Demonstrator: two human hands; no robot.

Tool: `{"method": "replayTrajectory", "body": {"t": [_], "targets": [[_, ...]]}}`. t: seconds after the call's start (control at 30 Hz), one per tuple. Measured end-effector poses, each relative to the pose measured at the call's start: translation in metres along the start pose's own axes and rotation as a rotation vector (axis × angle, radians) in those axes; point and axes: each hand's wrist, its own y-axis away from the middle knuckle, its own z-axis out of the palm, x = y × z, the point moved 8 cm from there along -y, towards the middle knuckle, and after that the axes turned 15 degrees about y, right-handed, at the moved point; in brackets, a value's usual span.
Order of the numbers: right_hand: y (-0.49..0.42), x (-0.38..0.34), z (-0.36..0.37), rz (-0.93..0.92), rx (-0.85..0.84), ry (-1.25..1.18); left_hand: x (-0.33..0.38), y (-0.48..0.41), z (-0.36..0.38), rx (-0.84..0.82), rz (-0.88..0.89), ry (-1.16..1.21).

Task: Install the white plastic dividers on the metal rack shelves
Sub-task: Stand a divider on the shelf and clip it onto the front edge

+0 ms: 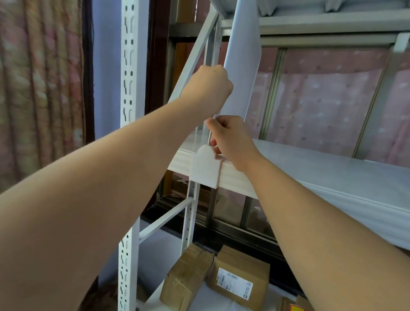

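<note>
A tall white plastic divider (243,52) stands nearly upright at the left end of the metal rack, reaching from the middle shelf (317,175) up to the upper shelf (336,24). My left hand (206,86) grips the divider's left edge about halfway up. My right hand (228,140) pinches its lower edge just above the shelf. A small white clip piece (204,167) hangs over the shelf's front lip right under my right hand.
The rack's perforated front post (130,104) rises at the left, with a slanted brace (195,57) behind it. Cardboard boxes (237,283) lie on the lower shelf. A curtain (34,87) hangs at the far left, a window behind the rack.
</note>
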Motion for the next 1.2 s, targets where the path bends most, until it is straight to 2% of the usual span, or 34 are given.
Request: {"method": "replayTrajectory", "body": {"t": [0.37,0.57,0.7,0.9,1.07,1.2], "targets": [[0.002,-0.010,-0.001,-0.054,0.045,0.236,0.000,0.002,0.008,0.047,-0.063,0.022],[0.007,-0.013,-0.001,-0.061,0.056,0.338,0.005,0.005,0.006,0.076,-0.140,0.158],[0.006,-0.009,0.001,-0.058,0.049,0.405,0.008,0.007,0.006,0.097,-0.124,0.140],[0.011,-0.008,0.014,-0.113,-0.007,0.661,-0.002,0.018,0.020,0.105,-0.149,0.067],[0.012,-0.007,0.012,-0.119,0.105,0.795,-0.005,0.013,0.025,0.090,-0.124,0.045],[0.009,-0.008,0.013,-0.137,0.084,0.818,-0.001,0.013,0.026,0.078,-0.112,-0.006]]}}
